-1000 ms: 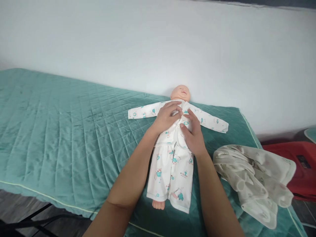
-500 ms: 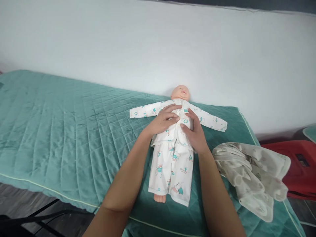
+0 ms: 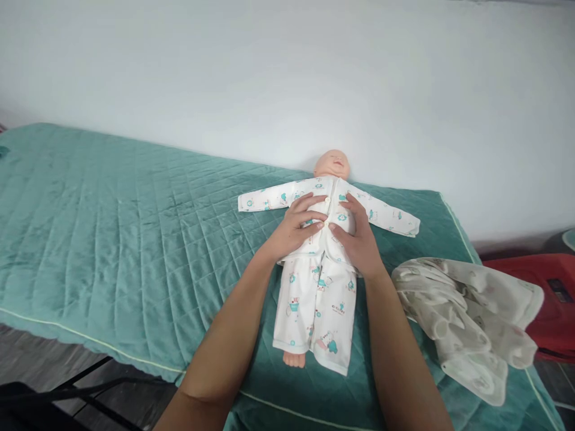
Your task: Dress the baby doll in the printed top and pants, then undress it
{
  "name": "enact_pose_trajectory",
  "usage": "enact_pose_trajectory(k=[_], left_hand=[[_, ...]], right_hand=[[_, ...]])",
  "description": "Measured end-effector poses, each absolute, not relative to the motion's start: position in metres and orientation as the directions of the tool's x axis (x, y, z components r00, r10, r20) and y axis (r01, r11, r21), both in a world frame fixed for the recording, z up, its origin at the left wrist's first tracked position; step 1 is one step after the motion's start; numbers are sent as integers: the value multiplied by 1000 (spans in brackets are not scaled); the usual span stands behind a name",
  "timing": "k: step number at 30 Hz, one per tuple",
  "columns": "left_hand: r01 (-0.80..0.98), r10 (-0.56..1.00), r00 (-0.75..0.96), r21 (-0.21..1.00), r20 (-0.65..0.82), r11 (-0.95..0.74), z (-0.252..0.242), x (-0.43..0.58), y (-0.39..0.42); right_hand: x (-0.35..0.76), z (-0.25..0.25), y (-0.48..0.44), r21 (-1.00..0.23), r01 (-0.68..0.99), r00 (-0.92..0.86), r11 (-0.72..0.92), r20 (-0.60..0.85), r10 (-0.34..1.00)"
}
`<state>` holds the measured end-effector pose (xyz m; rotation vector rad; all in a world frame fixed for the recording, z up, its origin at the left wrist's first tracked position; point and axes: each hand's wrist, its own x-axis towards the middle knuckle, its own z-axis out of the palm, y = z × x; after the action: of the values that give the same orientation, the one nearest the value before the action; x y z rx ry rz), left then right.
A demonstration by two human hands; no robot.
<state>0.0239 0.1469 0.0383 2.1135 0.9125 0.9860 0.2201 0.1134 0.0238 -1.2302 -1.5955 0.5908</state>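
Note:
A baby doll (image 3: 333, 164) lies on its back, dressed in a white pajama top (image 3: 309, 185) and matching pajama pants (image 3: 294, 305) with a teal print. One foot shows below a pant leg. On the doll's left-of-picture chest rests my left hand (image 3: 299, 226), thumb and index finger closing on the top's front edge by a button. Facing it, my right hand (image 3: 359, 239) has its thumb at the same button and its fingers curled on the cloth. Another button (image 3: 327, 200) sits higher up the front. Both sleeves stretch out sideways.
A green quilted cover (image 3: 135, 251) spreads under the doll, against a white wall (image 3: 202, 78). Crumpled white printed cloth (image 3: 471, 323) lies to the right. Beyond it is a red object (image 3: 550, 299). A dark metal frame (image 3: 90, 389) stands at lower left.
The view has shifted slightly. Both hands stay at the front of the pajama top, and my thumbs have come closer together at the button.

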Motion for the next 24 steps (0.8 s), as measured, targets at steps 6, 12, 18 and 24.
enact_pose_trajectory(k=[6, 12, 18, 24], left_hand=[[309, 784, 493, 766, 378, -564, 37, 23, 148], [333, 791, 474, 753, 387, -568, 37, 26, 146], [359, 786, 428, 714, 446, -601, 38, 32, 144], [426, 754, 411, 623, 512, -656, 37, 37, 142]], right_hand=[[218, 24, 113, -802, 462, 11, 379, 433, 901], [217, 21, 113, -772, 497, 9, 396, 461, 887], [217, 23, 113, -790, 477, 15, 385, 445, 895], [218, 26, 113, -863, 341, 27, 372, 404, 914]])
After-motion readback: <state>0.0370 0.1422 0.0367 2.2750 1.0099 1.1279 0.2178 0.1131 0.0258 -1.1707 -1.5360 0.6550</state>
